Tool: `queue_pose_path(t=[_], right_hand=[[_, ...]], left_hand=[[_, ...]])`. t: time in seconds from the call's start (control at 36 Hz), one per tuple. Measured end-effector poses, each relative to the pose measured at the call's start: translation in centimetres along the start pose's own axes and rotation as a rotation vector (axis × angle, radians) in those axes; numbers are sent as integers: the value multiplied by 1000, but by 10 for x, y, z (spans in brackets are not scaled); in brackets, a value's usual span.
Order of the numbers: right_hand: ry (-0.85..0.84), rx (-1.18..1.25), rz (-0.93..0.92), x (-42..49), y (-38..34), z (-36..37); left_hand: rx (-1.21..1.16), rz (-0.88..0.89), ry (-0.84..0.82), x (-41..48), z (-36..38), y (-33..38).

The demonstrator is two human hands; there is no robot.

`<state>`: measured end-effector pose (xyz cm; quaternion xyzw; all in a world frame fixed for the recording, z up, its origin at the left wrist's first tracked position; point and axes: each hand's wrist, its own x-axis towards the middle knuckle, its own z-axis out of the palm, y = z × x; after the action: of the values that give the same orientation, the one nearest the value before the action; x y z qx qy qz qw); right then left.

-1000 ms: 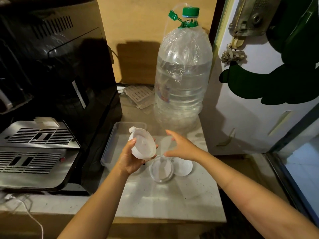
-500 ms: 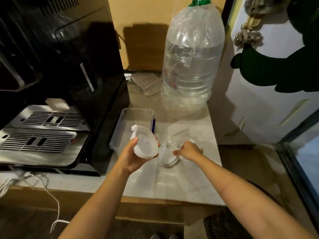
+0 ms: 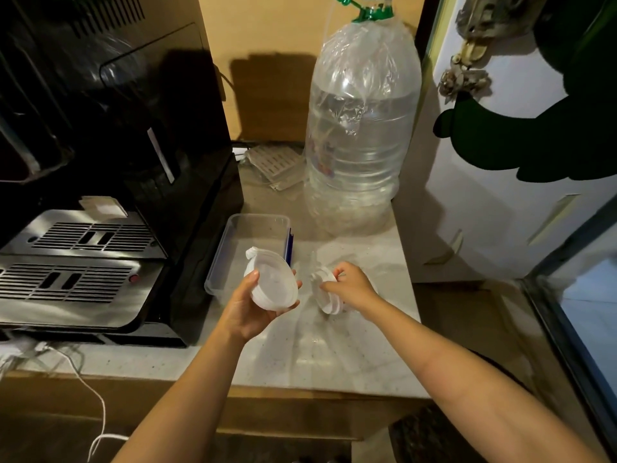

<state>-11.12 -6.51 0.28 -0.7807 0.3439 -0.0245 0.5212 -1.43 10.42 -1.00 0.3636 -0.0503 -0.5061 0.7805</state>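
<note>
My left hand (image 3: 245,307) grips a round white plastic lid (image 3: 272,284) with a small tab at its upper left, tilted above the counter. My right hand (image 3: 350,285) pinches a second round clear plastic piece (image 3: 324,295) and holds it on edge, lifted off the pale stone counter (image 3: 317,349). The two round pieces are a little apart, side by side. My right fingers hide part of the second piece.
A clear rectangular tub (image 3: 257,228) with a blue clip lies just behind my left hand. A big water bottle (image 3: 362,128) with a green cap stands behind it. A black coffee machine (image 3: 110,168) fills the left. A white door (image 3: 500,162) is at right.
My right hand reached down to the round pieces on the counter, took hold of one and lifted it on edge. My left hand kept holding its lid. The view tilted down.
</note>
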Motion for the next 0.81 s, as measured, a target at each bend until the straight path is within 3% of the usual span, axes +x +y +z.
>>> queue_pose_path(t=[0.42,0.81], right_hand=[[53,-29,-465,-37,-86,-38],[-14,-241,-596,-44,-103,-27]], left_hand=[[64,109,-43,20,52,16],[97,163,-110,35,83,28]])
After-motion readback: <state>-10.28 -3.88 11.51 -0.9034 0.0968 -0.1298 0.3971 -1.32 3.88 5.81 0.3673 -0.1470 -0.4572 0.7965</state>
